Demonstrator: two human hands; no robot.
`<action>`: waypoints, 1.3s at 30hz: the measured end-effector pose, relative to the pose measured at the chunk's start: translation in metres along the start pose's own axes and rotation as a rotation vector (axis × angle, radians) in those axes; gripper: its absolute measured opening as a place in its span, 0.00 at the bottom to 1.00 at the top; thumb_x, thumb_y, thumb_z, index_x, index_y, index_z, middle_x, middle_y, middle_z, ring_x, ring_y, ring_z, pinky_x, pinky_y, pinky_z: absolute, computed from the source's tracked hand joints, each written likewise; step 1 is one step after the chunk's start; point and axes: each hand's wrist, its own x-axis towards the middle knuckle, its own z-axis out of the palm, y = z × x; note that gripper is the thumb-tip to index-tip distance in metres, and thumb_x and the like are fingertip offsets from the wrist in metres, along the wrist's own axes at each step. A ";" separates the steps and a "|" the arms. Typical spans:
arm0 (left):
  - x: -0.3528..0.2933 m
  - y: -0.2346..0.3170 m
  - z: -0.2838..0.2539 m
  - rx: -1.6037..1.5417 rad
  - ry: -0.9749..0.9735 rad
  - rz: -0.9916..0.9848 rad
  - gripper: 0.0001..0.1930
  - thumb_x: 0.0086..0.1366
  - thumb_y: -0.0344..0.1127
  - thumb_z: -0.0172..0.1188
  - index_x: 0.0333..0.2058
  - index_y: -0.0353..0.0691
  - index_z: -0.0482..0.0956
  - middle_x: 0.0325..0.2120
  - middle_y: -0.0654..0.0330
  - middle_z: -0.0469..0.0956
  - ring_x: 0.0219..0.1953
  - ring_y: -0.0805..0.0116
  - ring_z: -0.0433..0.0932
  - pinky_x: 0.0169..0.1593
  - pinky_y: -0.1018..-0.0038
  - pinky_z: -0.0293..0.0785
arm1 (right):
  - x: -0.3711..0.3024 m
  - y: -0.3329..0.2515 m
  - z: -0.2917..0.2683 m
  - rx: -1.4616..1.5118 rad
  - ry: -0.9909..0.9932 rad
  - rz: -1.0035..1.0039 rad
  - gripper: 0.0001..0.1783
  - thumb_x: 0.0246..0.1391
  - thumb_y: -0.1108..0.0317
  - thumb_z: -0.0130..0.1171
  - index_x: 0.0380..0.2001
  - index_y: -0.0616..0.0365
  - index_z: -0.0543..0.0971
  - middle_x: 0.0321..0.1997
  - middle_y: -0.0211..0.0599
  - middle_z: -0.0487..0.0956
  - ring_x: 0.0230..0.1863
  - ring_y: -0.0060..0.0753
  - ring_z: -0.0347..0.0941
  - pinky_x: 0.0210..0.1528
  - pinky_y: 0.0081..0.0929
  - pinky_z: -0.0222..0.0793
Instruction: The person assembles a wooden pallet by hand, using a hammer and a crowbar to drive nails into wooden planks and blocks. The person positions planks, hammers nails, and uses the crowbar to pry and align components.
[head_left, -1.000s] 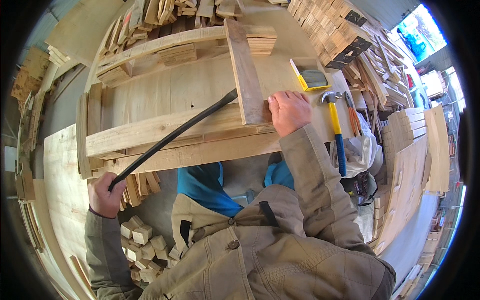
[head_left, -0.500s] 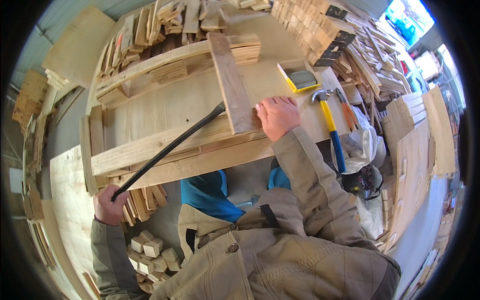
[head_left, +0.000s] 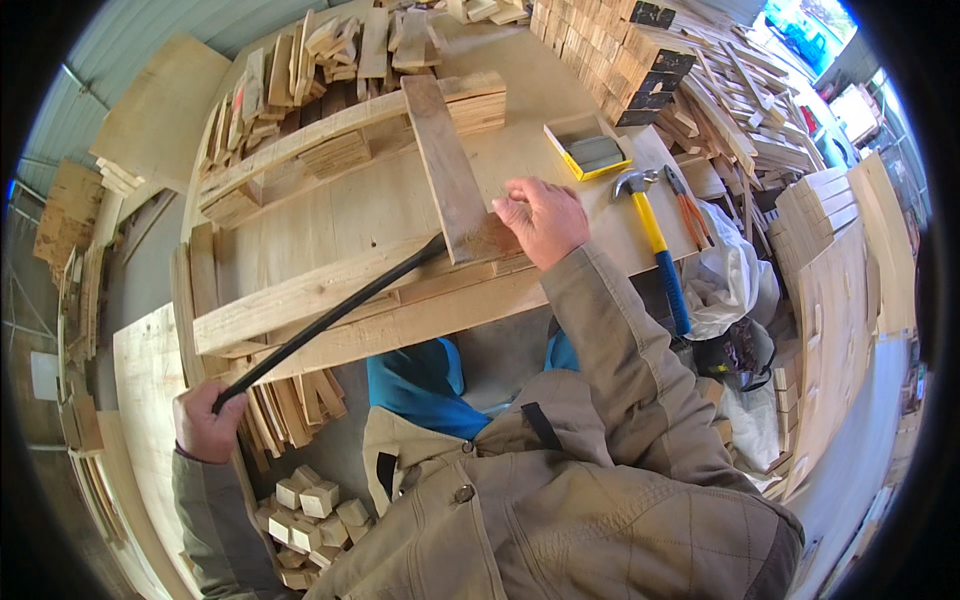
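Note:
My left hand is closed around the lower end of a long black pry bar. The bar slants up to the right, its far tip meeting the left edge of a short crosswise board near that board's close end. The board spans two long rails, the near rail and the far rail. My right hand is beside the board's near end, thumb and forefinger apart with nothing seen between them; its other fingers are partly hidden.
Right of my right hand lie a yellow box of grey nail strips, a claw hammer and orange-handled pliers. Beyond are loose boards and stacked timber. Small wood blocks sit below left; a white plastic bag hangs at right.
My right hand has loosened at the board's end, thumb and forefinger lifting apart. My left hand has moved slightly lower with the pry bar. The view has shifted a little.

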 end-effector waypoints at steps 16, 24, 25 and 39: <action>0.006 -0.002 0.013 -0.082 -0.023 0.010 0.08 0.56 0.30 0.68 0.24 0.34 0.78 0.15 0.54 0.74 0.18 0.63 0.74 0.25 0.68 0.68 | 0.009 -0.016 -0.004 0.164 -0.076 0.085 0.33 0.58 0.39 0.65 0.50 0.60 0.79 0.45 0.48 0.85 0.50 0.51 0.80 0.55 0.45 0.72; 0.002 -0.001 0.014 -0.070 -0.009 0.036 0.08 0.56 0.29 0.67 0.25 0.34 0.77 0.16 0.55 0.73 0.19 0.64 0.73 0.25 0.67 0.67 | 0.011 -0.066 0.018 0.040 -0.185 0.082 0.43 0.52 0.45 0.71 0.61 0.66 0.70 0.60 0.60 0.75 0.59 0.60 0.75 0.60 0.48 0.72; 0.001 -0.004 0.015 -0.071 -0.010 0.037 0.07 0.56 0.29 0.67 0.25 0.34 0.78 0.16 0.55 0.73 0.19 0.64 0.74 0.25 0.68 0.67 | 0.011 -0.068 0.021 0.044 -0.177 0.086 0.43 0.52 0.46 0.71 0.61 0.67 0.70 0.61 0.60 0.74 0.59 0.60 0.74 0.60 0.48 0.72; -0.020 -0.055 0.088 -0.346 -0.109 -0.190 0.06 0.55 0.32 0.70 0.28 0.35 0.86 0.18 0.56 0.79 0.20 0.69 0.78 0.26 0.70 0.71 | 0.023 -0.075 0.033 0.238 -0.091 0.216 0.38 0.48 0.53 0.71 0.55 0.72 0.75 0.49 0.59 0.81 0.51 0.54 0.79 0.54 0.45 0.75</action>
